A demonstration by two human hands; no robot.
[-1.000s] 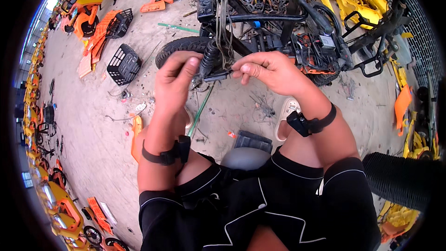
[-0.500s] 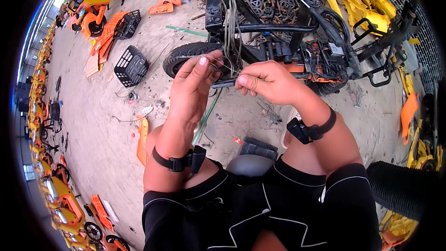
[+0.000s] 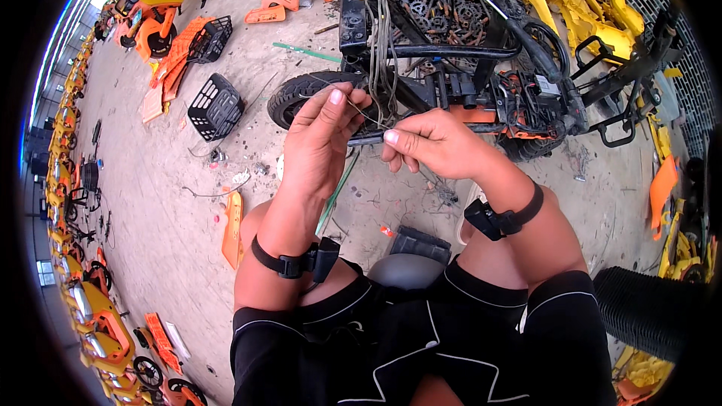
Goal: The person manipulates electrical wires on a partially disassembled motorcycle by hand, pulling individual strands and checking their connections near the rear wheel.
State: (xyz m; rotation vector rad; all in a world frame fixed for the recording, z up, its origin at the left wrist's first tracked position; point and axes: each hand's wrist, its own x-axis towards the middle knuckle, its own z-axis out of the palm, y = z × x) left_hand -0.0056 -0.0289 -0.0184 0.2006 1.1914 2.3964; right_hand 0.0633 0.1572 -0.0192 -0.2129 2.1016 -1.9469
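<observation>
My left hand (image 3: 323, 128) and my right hand (image 3: 432, 146) pinch a thin metal wire (image 3: 367, 116) that runs between their fingertips. Both are in front of a stripped black scooter frame (image 3: 444, 51) lying across the upper middle, with a rear tyre (image 3: 289, 98) behind my left hand. A hanging bundle of grey cables or cords (image 3: 380, 53) drapes over the frame just behind the wire. Many dark metal parts (image 3: 444, 4) fill the space within and beyond the upper frame.
Two black plastic baskets (image 3: 216, 109) lie left, near orange panels (image 3: 177, 64). Yellow and orange scooters (image 3: 105, 323) line the left edge. Yellow panels (image 3: 571, 0) are heaped upper right. A dark plastic piece (image 3: 421, 240) lies between my legs; a black ribbed object (image 3: 639, 304) is at lower right.
Both hands have moved right and a little down in the view, now with a thin wire visible between the fingertips. The surroundings have shifted slightly right as my head moved.
</observation>
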